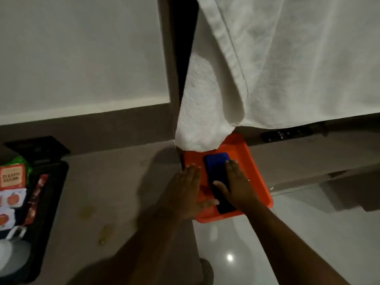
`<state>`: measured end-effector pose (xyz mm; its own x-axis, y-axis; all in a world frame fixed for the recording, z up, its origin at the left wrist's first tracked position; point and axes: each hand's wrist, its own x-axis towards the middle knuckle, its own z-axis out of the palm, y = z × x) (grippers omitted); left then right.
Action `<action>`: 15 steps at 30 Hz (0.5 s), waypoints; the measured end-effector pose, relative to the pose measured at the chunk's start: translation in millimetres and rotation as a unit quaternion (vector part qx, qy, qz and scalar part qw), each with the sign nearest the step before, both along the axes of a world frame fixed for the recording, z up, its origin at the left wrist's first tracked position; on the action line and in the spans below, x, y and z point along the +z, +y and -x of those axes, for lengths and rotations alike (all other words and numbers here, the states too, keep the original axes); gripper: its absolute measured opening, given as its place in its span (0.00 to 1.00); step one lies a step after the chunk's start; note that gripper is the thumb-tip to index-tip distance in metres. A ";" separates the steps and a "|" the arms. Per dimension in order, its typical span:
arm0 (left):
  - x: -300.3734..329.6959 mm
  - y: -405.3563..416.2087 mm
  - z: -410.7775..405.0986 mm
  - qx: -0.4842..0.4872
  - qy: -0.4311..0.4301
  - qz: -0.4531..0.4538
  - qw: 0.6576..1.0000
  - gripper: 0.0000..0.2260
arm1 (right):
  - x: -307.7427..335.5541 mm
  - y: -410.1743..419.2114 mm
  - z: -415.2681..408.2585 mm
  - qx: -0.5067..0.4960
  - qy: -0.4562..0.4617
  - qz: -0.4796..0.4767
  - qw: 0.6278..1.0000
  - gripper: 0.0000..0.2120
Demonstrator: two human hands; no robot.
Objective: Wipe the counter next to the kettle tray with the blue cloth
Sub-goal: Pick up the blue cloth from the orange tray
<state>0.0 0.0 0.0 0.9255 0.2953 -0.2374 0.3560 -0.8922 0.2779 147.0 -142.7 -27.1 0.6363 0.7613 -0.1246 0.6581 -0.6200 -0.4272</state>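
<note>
A folded blue cloth (216,167) lies in an orange tray (256,182) at the right end of the grey counter (115,177). My right hand (238,182) lies flat on the cloth, fingers stretched out and thumb across it, not curled around it. My left hand (190,192) rests flat and open on the tray's left part, beside the cloth. The black kettle tray (52,194) sits at the far left with tea sachets (12,177) and a white cup (12,247). Yellowish stains (86,211) mark the counter between the two trays.
A large white towel (287,58) hangs from above, its lower end over the back of the orange tray. A black remote (285,133) lies on a ledge behind. Glossy floor (308,233) shows below right, past the counter's edge.
</note>
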 end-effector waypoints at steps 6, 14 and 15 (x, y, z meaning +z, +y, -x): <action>-28.7 -18.4 -38.0 0.029 0.041 -0.031 0.998 0.60 | -43.1 14.2 -22.8 0.081 -0.028 0.051 0.995 0.46; -35.0 -20.8 -42.8 -0.005 0.128 -0.110 0.986 0.59 | -61.5 12.9 -32.1 0.113 -0.053 0.065 0.990 0.41; -33.9 -21.1 -43.9 -0.007 0.136 -0.116 0.984 0.59 | -61.6 13.2 -32.1 0.117 -0.057 0.068 0.989 0.40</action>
<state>43.9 -21.1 -33.9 0.8412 0.3581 -0.4051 0.3759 -0.9259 -0.0379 179.1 -129.5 -88.7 0.4614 0.8703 -0.1722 0.8293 -0.4921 -0.2649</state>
